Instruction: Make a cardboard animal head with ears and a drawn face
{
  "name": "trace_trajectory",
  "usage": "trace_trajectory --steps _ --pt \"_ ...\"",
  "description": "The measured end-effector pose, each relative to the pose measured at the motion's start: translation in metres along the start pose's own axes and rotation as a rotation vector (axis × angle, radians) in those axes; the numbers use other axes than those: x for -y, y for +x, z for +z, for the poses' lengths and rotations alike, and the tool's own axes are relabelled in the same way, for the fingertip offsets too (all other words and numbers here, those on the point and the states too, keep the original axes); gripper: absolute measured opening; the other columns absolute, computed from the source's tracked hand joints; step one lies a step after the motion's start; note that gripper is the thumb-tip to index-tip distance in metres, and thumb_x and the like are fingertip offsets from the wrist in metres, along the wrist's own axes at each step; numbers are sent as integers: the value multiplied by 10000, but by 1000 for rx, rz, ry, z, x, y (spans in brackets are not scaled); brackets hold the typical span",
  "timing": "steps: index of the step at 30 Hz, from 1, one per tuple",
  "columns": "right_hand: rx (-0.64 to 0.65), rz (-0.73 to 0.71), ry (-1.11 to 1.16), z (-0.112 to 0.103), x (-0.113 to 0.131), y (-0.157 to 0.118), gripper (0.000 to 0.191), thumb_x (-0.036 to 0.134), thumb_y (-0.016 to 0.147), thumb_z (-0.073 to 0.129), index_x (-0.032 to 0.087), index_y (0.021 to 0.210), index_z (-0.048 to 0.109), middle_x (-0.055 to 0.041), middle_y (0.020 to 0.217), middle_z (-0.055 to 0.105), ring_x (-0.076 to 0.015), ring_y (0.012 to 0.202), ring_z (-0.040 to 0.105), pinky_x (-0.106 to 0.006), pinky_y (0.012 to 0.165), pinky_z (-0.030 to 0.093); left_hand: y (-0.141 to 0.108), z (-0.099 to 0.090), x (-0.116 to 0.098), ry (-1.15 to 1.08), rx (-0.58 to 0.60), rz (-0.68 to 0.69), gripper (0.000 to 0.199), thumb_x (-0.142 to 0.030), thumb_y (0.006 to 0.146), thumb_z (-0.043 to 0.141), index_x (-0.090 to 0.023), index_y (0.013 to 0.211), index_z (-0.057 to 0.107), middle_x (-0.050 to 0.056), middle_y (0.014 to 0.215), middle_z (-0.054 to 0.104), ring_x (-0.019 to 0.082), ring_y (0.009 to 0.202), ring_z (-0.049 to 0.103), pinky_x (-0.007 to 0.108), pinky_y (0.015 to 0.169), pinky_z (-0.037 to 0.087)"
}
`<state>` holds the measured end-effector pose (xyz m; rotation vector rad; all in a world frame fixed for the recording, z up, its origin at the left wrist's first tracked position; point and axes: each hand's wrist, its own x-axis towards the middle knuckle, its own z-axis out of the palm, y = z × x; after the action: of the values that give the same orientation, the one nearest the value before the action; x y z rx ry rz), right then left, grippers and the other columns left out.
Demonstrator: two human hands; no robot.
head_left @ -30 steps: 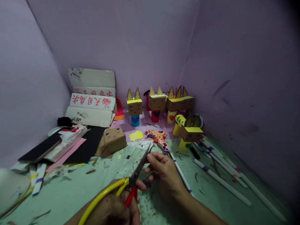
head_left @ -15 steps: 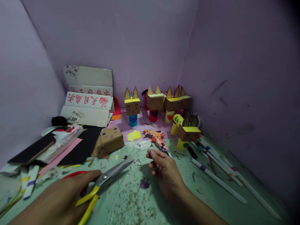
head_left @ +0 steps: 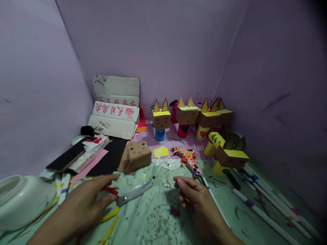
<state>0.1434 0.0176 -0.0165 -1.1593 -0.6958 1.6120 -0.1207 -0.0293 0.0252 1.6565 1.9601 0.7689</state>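
Note:
A pair of scissors (head_left: 133, 194) with yellow and red handles lies on the green table, its blades pointing to the right and away. Over its handles, my left hand (head_left: 84, 200) has its thumb and index finger apart and does not grip them. My right hand (head_left: 195, 200) is closed, thumb against curled fingers; what is in it, if anything, is too small to make out. Just beyond it lies a flower-patterned glue gun (head_left: 187, 158). A cardboard box head (head_left: 139, 153) with drawn dots sits past the scissors, beside a yellow paper piece (head_left: 161, 152).
Several box-headed figures with pointed ears, one with a blue body (head_left: 160, 134), stand along the back right. White paper tubes (head_left: 265, 214) lie at the right. A folded white carton (head_left: 114, 115), black sheets (head_left: 109, 156) and a pale jar (head_left: 25, 200) are at the left.
The scissors have gone from my left hand down onto the table, and its fingers have opened. My right hand stays closed. The view has turned left, bringing the jar into sight.

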Motion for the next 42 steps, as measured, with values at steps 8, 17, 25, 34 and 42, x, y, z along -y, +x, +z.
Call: trace_trajectory --steps 8,17,25,34,42 --pt "75 -14 -72 -4 -10 0 431 500 494 834 118 669 739 -18 549 583 -66 381 436 -198 380 317 51 47 -20 -212 -171 12 888 -246 654 680 -119 1406 225 199 1423 363 306 1310 364 453 1045 324" --pt "195 -70 -240 -8 -10 2 474 563 535 787 110 668 751 -21 462 547 -92 390 448 -226 425 333 64 56 -45 -414 -187 61 586 -178 658 665 -131 1191 425 143 1190 592 272 1096 581 412 947 441" --pt "125 -392 -259 -25 13 -9 215 437 703 727 230 750 763 -10 565 584 -146 538 513 -259 525 396 -1 73 -74 -460 -42 55 621 -263 660 734 -207 1184 406 94 1164 585 281 1082 562 405 912 451" --pt "279 -522 -519 -21 24 -19 93 282 761 675 311 751 763 -41 918 586 -226 914 553 -339 809 423 -16 105 -68 -351 198 155 556 -173 690 651 -208 1181 394 122 1249 487 313 1162 474 438 963 390" --pt "195 -717 -718 -16 13 -17 211 201 772 649 356 870 754 -51 1065 570 -268 1059 491 -430 916 358 -17 104 -66 -334 160 343 470 -184 748 606 -222 1164 391 107 1226 475 277 1198 441 434 1006 368"
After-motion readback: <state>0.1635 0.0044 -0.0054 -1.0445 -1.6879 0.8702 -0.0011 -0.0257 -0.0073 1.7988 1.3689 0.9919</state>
